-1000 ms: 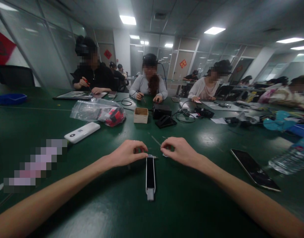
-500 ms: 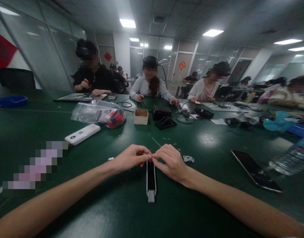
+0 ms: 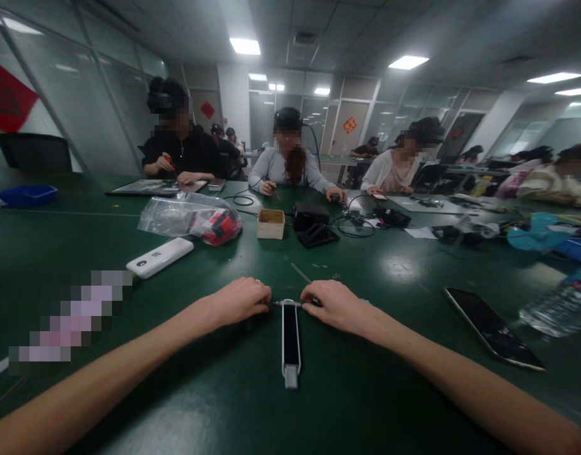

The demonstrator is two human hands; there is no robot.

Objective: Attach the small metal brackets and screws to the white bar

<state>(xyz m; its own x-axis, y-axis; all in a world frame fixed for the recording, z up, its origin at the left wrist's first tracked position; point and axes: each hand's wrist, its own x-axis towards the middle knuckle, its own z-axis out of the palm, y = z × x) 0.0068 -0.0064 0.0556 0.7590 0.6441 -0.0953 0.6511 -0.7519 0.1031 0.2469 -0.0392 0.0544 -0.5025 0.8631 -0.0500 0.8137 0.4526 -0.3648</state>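
Observation:
A narrow device [image 3: 291, 335] with a white rim and a dark face lies lengthwise on the green table in front of me. A pale grey block [image 3: 291, 377] sticks out of its near end. Across its far end runs a thin silvery piece [image 3: 297, 304], too small to name. My left hand [image 3: 243, 298] rests just left of that end, fingers curled together. On the right, my right hand [image 3: 332, 304] has its fingertips closed at the piece's other side. What either hand holds is hidden by the fingers.
A white power-bank-like device [image 3: 160, 258] and a clear bag [image 3: 196, 218] lie at left. Beyond the hands stand a small open box [image 3: 270, 224] and a black box [image 3: 310, 216]. A phone [image 3: 494, 328] and a plastic bottle [image 3: 558, 303] are at right. Co-workers sit opposite.
My hands have moved apart from their meeting point over the device's far end, uncovering that end and the thin silvery piece. The grey plate at right is now mostly behind my right hand.

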